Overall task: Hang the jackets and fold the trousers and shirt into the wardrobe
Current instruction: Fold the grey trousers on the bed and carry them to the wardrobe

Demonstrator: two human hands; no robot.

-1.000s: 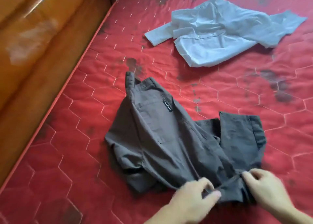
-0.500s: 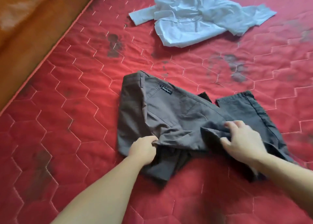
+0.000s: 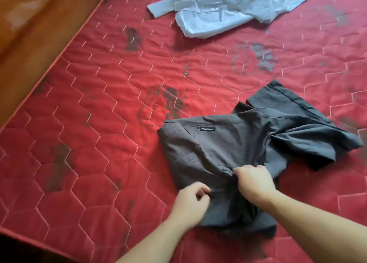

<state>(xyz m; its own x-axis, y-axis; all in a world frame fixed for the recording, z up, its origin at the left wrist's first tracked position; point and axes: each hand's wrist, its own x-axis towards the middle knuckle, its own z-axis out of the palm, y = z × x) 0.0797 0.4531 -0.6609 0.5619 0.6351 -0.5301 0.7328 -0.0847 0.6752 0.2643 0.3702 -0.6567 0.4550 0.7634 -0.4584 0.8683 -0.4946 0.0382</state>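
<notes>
left hand (image 3: pixel 191 200) curled, pinching near edge of dark grey cotton trousers (image 3: pixel 234 153) | right hand (image 3: pixel 255 183) bunched on fabric mid-garment

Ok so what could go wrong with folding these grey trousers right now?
The trousers are bunched where the right hand and left hand pinch them, so creases may get folded in. One leg end splays out to the right, so the fold may come out lopsided. The mattress has dark stains that might mark the cloth.
</notes>
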